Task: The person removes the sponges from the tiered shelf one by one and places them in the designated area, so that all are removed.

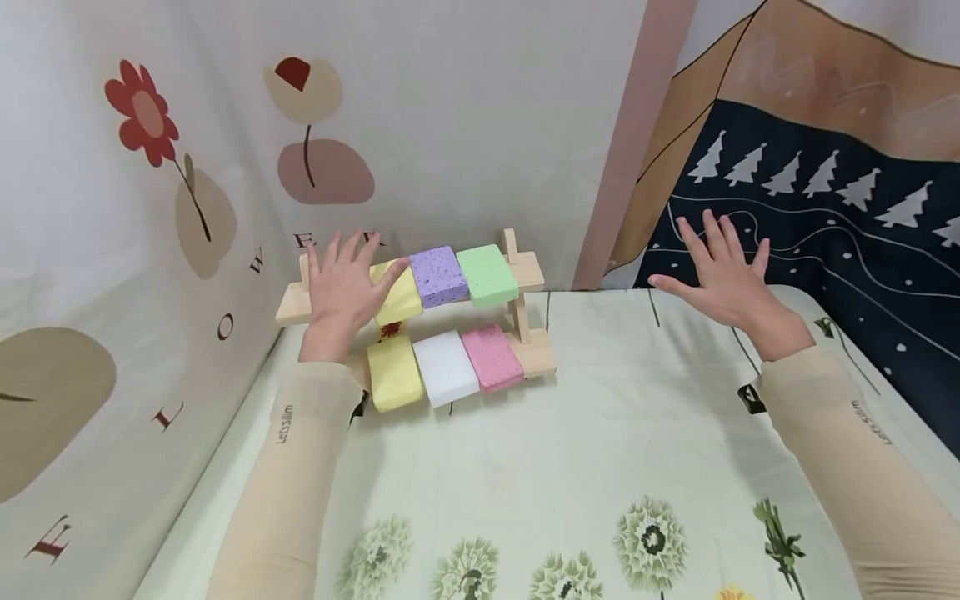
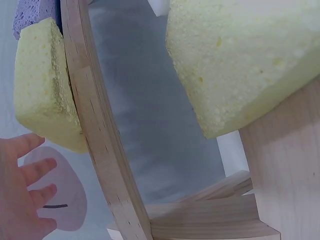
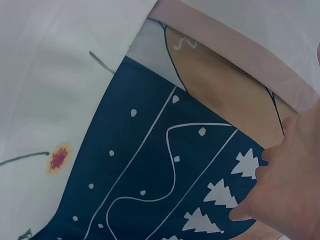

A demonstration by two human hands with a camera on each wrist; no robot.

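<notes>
A two-tier wooden rack [image 1: 534, 353] stands at the back left. Its upper shelf bears a yellow sponge [image 1: 405, 302], a purple sponge [image 1: 438, 277] and a green sponge [image 1: 487, 275]. On the lower shelf lie another yellow sponge [image 1: 395, 375], a white sponge [image 1: 447, 368] and a pink sponge [image 1: 492, 358]. My left hand [image 1: 343, 287], fingers spread and holding nothing, is at the upper shelf's left end. In the head view its thumb overlaps the upper yellow sponge [image 2: 42, 80]. Well right of the rack, my right hand [image 1: 723, 279] is spread with nothing in it.
A pale flower-print cloth [image 1: 585, 450] covers the table. Behind the rack rises a light printed curtain [image 1: 465, 108], which continues along the left side. Dark fabric with white trees [image 1: 810, 225] hangs at the right, behind my right hand.
</notes>
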